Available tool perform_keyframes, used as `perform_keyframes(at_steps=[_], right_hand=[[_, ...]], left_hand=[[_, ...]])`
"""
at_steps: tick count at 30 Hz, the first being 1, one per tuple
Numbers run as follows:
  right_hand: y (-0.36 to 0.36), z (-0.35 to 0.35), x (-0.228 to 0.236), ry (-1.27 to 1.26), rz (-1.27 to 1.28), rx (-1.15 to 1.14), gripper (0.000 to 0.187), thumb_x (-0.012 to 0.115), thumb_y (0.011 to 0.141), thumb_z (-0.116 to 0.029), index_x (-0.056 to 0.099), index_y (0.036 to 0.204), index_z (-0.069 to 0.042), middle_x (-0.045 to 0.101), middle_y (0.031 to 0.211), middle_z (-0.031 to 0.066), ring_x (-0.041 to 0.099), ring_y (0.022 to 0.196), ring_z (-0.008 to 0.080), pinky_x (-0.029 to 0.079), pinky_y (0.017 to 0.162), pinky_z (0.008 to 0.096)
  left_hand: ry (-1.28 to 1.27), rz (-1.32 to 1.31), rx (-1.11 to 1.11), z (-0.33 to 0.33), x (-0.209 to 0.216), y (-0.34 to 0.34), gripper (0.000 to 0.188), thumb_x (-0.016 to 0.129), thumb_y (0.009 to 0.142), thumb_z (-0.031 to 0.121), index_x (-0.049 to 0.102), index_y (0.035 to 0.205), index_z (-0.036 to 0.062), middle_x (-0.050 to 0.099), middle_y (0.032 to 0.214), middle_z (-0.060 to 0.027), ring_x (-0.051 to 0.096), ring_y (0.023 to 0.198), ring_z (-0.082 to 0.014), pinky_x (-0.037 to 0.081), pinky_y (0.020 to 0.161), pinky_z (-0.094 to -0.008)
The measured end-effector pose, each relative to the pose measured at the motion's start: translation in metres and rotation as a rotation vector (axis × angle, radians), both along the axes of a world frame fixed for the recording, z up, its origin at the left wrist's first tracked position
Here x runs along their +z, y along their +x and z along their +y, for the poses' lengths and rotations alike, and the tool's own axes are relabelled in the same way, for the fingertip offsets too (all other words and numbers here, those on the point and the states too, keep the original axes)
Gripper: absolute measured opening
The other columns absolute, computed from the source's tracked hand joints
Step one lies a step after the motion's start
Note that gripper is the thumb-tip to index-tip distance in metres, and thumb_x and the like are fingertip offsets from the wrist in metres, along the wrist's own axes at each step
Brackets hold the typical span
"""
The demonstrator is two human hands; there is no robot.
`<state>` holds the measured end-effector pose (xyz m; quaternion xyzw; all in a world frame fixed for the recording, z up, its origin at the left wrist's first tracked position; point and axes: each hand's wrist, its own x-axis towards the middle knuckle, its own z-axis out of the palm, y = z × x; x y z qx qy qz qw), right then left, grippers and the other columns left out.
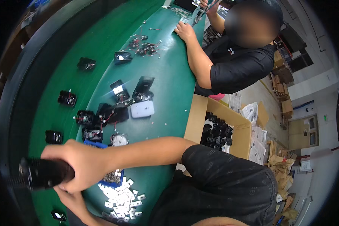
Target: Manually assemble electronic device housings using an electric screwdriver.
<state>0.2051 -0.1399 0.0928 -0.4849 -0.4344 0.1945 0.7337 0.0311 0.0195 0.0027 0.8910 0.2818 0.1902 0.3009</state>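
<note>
My right hand (pixel 81 165) reaches across the bench, its fingers wrapped round a black, roughly cylindrical tool (pixel 45 174) with a ribbed end; blur hides its exact kind. Close below it is my left hand (pixel 69 199), its fingers mostly covered by the right hand and the tool, so I cannot tell what they hold. Under my right forearm lies a blue tray (pixel 121 180) of small metal parts, partly hidden. Beside it spreads a pile of small white rectangular pieces (pixel 124 199). Just beyond the forearm are a round white part (pixel 119 140) and a black housing (pixel 92 134) with wiring.
More open black housings (pixel 113 113) and a pale lid (pixel 142 109) lie mid-bench. Red-wired parts (pixel 147 49) cluster farther off. Black units (pixel 67 98) stand spaced along a green belt (pixel 45 113). At right are a carton (pixel 248 139) of black parts and a co-worker (pixel 245 64).
</note>
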Motion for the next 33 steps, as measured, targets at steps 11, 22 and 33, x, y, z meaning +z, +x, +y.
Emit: perform_keyframes(at_steps=[11, 22, 33], right_hand=[[0.01, 0.0, -0.009, -0.073, 0.108, 0.106, 0.036, 0.07, 0.063, -0.009, 0.058, 0.096, -0.001, 0.066, 0.079, 0.0155, 0.067, 0.075, 0.0337, 0.052, 0.064, 0.0376], [0.007, 0.005, -0.006, 0.064, 0.239, 0.139, 0.038, 0.073, 0.063, -0.006, 0.056, 0.097, 0.0, 0.064, 0.075, 0.0083, 0.064, 0.067, 0.019, 0.05, 0.06, 0.031], [0.004, 0.003, -0.005, -0.001, 0.108, 0.086, 0.04, 0.072, 0.068, -0.005, 0.054, 0.104, -0.002, 0.065, 0.074, 0.008, 0.066, 0.064, 0.0212, 0.049, 0.057, 0.0311]], left_hand=[[0.116, 0.032, -0.078, -0.001, 0.021, 0.011, 0.049, 0.07, 0.086, 0.019, 0.054, 0.128, -0.0005, 0.061, 0.121, -0.0217, 0.061, 0.108, -0.0342, 0.049, 0.093, -0.041], [0.162, 0.398, -0.019, -0.042, 0.065, -0.029, 0.051, 0.07, 0.091, 0.033, 0.059, 0.124, -0.0033, 0.063, 0.117, -0.0198, 0.062, 0.104, -0.0342, 0.051, 0.087, -0.0422], [-0.093, 0.435, -0.212, -0.083, 0.051, -0.084, 0.037, 0.068, 0.091, 0.025, 0.064, 0.116, -0.0013, 0.061, 0.111, -0.0235, 0.059, 0.1, -0.0407, 0.047, 0.089, -0.0493]])
